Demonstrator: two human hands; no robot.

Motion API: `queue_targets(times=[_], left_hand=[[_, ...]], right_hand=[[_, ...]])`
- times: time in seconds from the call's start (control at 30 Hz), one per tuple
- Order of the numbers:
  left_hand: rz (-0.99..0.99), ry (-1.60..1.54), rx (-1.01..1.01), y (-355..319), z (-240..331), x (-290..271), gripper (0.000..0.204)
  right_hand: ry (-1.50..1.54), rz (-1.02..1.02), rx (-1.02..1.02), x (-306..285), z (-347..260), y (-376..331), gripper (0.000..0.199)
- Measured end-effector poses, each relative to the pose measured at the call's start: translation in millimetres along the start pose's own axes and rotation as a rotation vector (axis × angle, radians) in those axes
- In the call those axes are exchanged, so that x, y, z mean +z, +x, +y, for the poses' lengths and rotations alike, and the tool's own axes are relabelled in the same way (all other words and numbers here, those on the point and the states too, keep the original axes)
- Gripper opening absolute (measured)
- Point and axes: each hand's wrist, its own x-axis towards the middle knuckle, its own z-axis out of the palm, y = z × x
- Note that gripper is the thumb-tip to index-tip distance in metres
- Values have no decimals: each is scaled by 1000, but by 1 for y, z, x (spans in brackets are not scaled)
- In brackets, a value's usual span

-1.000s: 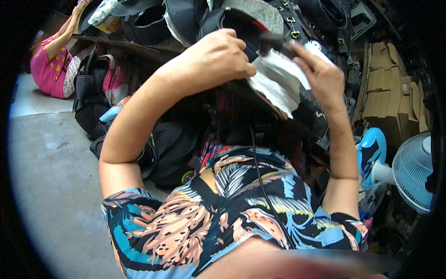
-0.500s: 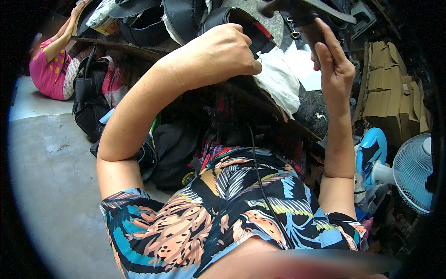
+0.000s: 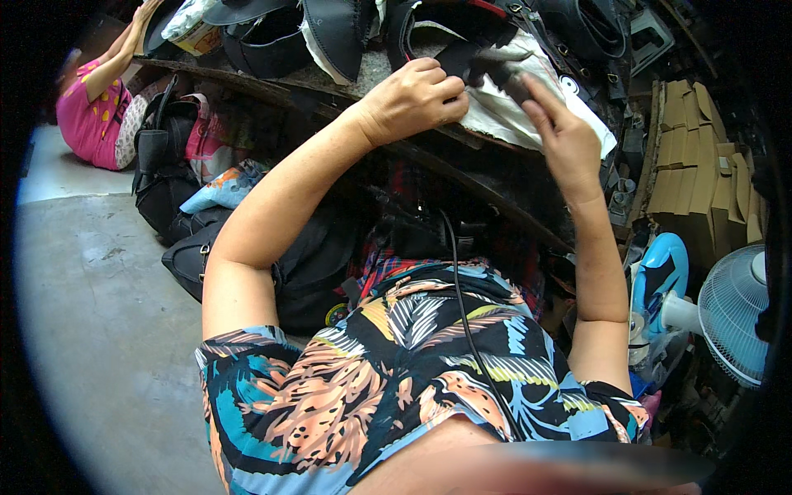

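My right hand (image 3: 565,140) is wrapped round the handle of a hammer (image 3: 499,70), whose dark head is smeared by motion over the bench edge. Just left of the hammer head, my left hand (image 3: 417,103) is closed, its fingers curled at the near edge of a black leather-like piece (image 3: 454,59) with a red trim. The fingertips and exactly what they pinch are partly hidden. Beneath the hammer lies a white cloth (image 3: 528,87), spread over the bench edge.
More curved black pieces (image 3: 334,41) lie along the worn bench (image 3: 285,87). Black bags (image 3: 318,256) sit below it. Flattened cardboard (image 3: 689,165) and a fan (image 3: 734,318) stand at the right. At the far left another person (image 3: 95,120) in pink sits with raised arms.
The hammer has come down from its raised position toward my left hand. My left hand has shifted slightly right, and the whole view has tilted a little.
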Motion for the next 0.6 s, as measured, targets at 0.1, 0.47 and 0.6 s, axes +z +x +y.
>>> queue_targets(times=[0.1,0.47,0.6], left_hand=[[4,26,-60,-11,0,-12,19],[3,0,-108,-43,24,-27,16],[106,89,-60,-41,23,-33,9]], right_hand=[[5,3,82,10,-6,-10,34],[331,117,-206,-14,-37,-4,40],[-26,-85,-244,0,-43,0,39]])
